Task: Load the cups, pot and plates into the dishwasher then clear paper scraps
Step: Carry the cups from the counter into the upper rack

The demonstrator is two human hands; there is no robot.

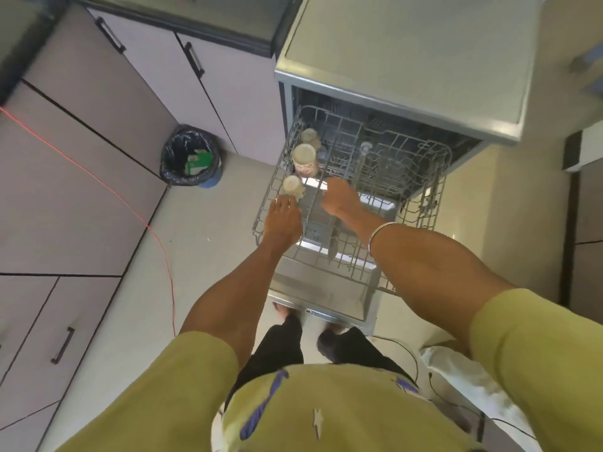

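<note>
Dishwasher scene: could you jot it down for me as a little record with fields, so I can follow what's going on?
place: kitchen floor by grey cabinets
dishwasher: door down, upper rack pulled out
cups in rack: three, upside down along its left side; the middle cup has a red pattern
left hand: at the rack's left edge, by the nearest cup; grip unclear
right hand: reaching over the rack wires
pot and plates: not visible
bin: black-lined, against the cabinets

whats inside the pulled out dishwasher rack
Three upturned cups stand in a row along the rack's left side; the rest looks bare. The hands cover part of the near section.
</note>
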